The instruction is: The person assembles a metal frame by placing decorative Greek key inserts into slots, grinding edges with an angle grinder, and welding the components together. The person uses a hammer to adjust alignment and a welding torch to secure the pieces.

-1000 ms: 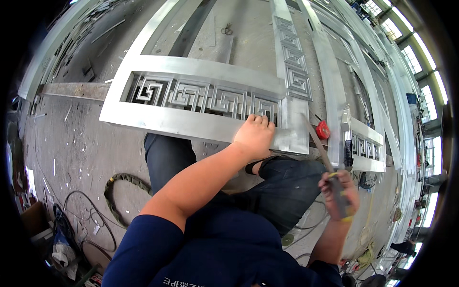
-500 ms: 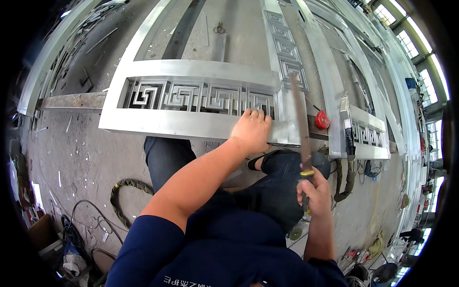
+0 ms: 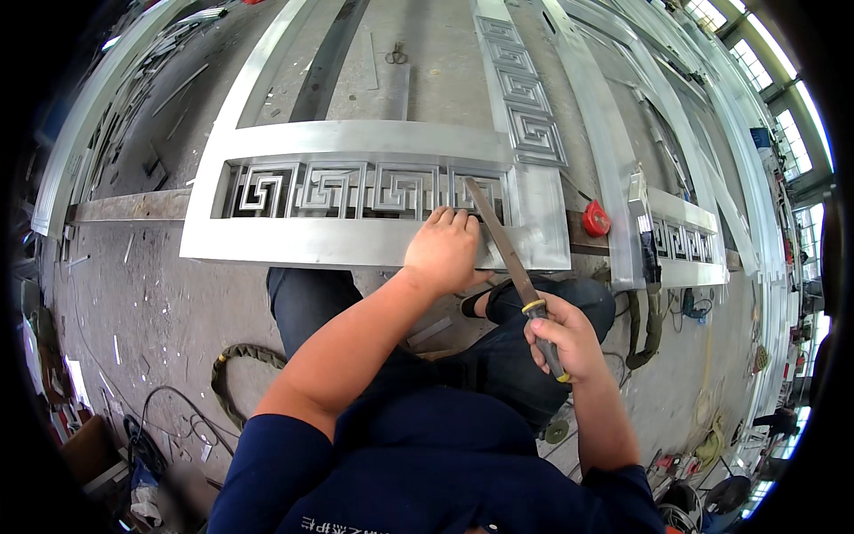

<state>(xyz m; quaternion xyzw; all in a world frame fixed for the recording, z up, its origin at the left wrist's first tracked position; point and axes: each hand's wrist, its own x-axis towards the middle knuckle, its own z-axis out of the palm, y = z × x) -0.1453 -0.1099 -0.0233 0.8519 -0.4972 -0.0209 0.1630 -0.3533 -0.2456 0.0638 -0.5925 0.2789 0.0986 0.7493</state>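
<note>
In my right hand [image 3: 569,336] is a long flat file [image 3: 500,233], its grey handle banded with yellow. Its blade slants up and left, and the tip lies over the right end of the Greek-key fret insert [image 3: 406,190]. That insert fills the slot of a silver metal frame [image 3: 294,238] before me. My left hand [image 3: 445,249] grips the frame's near rail, fingertips curled over the slot edge close to the blade. Whether the file's tip touches the insert, I cannot tell.
Right of the frame a red tape measure [image 3: 596,218] sits on a crossbeam [image 3: 133,206]. Beyond it stands a second silver frame [image 3: 694,278] with similar fretwork. Scissors [image 3: 397,55] lie on the floor past the slot. Hoses and cables [image 3: 233,378] lie at lower left.
My right hand has swung the file leftward and down, from upright beside the frame's right end to slanting over the insert. My left hand still grips the rail.
</note>
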